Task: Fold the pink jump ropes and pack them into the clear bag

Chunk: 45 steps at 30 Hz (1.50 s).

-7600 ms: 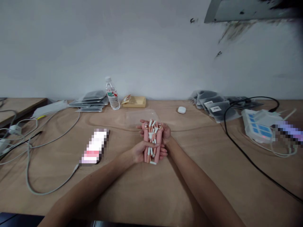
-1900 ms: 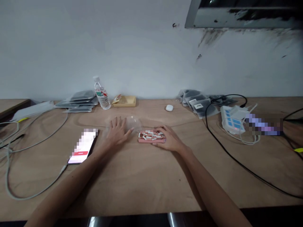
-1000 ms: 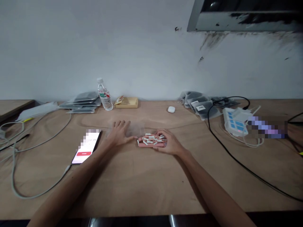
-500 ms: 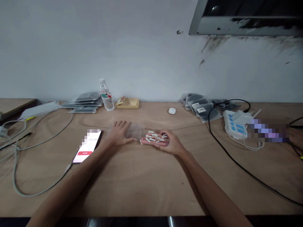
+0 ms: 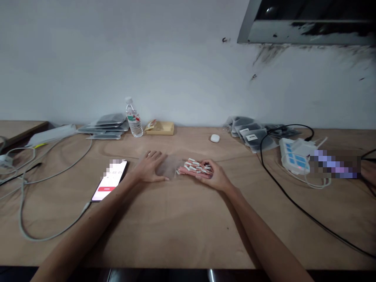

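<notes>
While the table [image 5: 176,227] stretches wide to its near edge [image 5: 164,267], your right hand [image 5: 219,176] grips the pink case [image 5: 190,172] mid-table, long axis left-right, pointing left at the plastic bag [image 5: 170,167] touching your spread left hand [image 5: 150,167].

The long, rounded pink holder [image 5: 190,172] was plain, and its short, slim sticks [image 5: 196,164] were white and salmon. The thin, flat plastic sheet [image 5: 169,166] was colourless. Faint darker streaks ran over the broad brown wooden tabletop [image 5: 164,227]. The slim clear plastic bottle [image 5: 134,121] bore a green, white and red label. Blue panels patterned the blocky white plastic power strip [image 5: 295,158]. The shallow rectangular tray [image 5: 160,132] was tan-yellow.
</notes>
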Tool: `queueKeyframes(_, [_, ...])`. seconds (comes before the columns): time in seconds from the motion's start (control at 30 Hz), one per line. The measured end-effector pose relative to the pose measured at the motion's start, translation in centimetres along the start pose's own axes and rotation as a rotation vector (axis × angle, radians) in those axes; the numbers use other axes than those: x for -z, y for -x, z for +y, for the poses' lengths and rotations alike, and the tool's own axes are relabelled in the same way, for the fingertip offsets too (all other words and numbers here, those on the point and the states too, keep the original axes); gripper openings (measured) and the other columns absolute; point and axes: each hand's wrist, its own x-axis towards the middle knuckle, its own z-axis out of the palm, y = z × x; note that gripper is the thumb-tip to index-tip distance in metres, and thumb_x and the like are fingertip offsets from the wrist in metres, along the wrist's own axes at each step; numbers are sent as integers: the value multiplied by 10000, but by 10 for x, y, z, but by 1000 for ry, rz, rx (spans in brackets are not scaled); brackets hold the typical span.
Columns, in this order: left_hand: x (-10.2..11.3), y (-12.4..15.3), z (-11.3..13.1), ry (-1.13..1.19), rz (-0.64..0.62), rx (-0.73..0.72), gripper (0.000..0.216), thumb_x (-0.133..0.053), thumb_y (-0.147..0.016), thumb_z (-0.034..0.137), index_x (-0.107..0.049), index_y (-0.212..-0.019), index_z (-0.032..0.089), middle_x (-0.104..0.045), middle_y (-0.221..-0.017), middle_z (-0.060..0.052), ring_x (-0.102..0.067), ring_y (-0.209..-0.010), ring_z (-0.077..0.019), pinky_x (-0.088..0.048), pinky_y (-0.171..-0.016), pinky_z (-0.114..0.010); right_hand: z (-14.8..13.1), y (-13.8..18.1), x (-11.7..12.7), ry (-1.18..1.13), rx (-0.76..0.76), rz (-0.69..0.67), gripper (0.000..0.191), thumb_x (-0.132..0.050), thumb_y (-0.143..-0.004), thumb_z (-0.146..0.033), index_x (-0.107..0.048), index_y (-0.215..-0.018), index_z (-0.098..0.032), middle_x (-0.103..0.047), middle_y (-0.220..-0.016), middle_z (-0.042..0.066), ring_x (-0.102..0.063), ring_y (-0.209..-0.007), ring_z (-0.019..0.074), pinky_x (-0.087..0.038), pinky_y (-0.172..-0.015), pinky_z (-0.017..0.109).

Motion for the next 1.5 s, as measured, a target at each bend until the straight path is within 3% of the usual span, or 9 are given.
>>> queueKeyframes(0.13, [0, 0, 0, 2, 3, 7, 943, -589, -768, 804, -428, -1464, 190, -541, -1346, -182, -500, -1226, -373, -346, -1071, -546, 1, -1, 3, 101, 68, -20, 485, -792, -758, -467, -572, -1134, -252, -714, -1119, 82, -698, -962, 285, -567, -835, 423])
queueKeyframes(0.3, [0, -1, 0, -11, -5, 44, 913, -600, -784, 765, -422, -1474, 194, -521, -1385, -186, -488, -1256, -373, -337, -1086, -541, -3, -7, 9, 215, 263, -112, 593, -785, -780, -461, -590, -1312, -285, -643, -1328, 101, -604, -1214, 330, -474, -1042, 512])
queueKeyframes(0.5, [2, -2, 1, 8, -12, 60, 896, -654, -761, 722, -444, -1460, 204, -529, -1375, -174, -497, -1246, -375, -347, -1081, -544, -6, -8, 12, 302, 254, -217, 639, -748, -826, -497, -568, -1411, -314, -559, -1464, 114, -454, -1396, 382, -394, -1118, 597])
queueKeyframes(0.93, [8, -1, -2, 34, -47, 37, 919, -641, -768, 749, -440, -1461, 181, -535, -1363, -183, -503, -1244, -361, -347, -1087, -523, 8, -3, 13, 292, 238, -202, 648, -718, -854, -502, -548, -1428, -256, -503, -1509, 147, -440, -1423, 345, -411, -1140, 559])
queueKeyframes(1.2, [-2, -6, 35, 3, -34, 64, 939, -578, -757, 831, -436, -1461, 226, -494, -1410, -172, -456, -1276, -380, -316, -1099, -558, -6, -2, -2, 238, 274, -189, 636, -715, -855, -436, -511, -1432, -264, -538, -1464, 138, -477, -1378, 353, -417, -1124, 564])
queueKeyframes(1.27, [-6, -8, 47, -16, -17, 99, 902, -547, -782, 834, -442, -1453, 240, -481, -1432, -168, -436, -1299, -386, -282, -1114, -579, -9, -1, -9, 203, 232, -154, 618, -649, -907, -457, -469, -1463, -257, -539, -1459, 147, -491, -1361, 355, -415, -1119, 574])
queueKeyframes(1.4, [-12, -10, 58, -43, -7, 136, 907, -491, -804, 851, -438, -1460, 226, -467, -1454, -180, -417, -1323, -406, -249, -1123, -612, -8, 1, -28, 128, 102, -57, 501, -332, -1051, -450, -410, -1507, -258, -521, -1486, 134, -481, -1381, 316, -378, -1155, 568])
queueKeyframes(1.5, [-13, -11, 60, -57, -14, 141, 943, -451, -809, 867, -446, -1461, 186, -450, -1469, -206, -396, -1343, -427, -234, -1128, -636, -9, 0, -41, 58, 36, -31, 525, -278, -1057, -492, -375, -1528, -282, -520, -1495, 109, -474, -1397, 297, -394, -1161, 541])
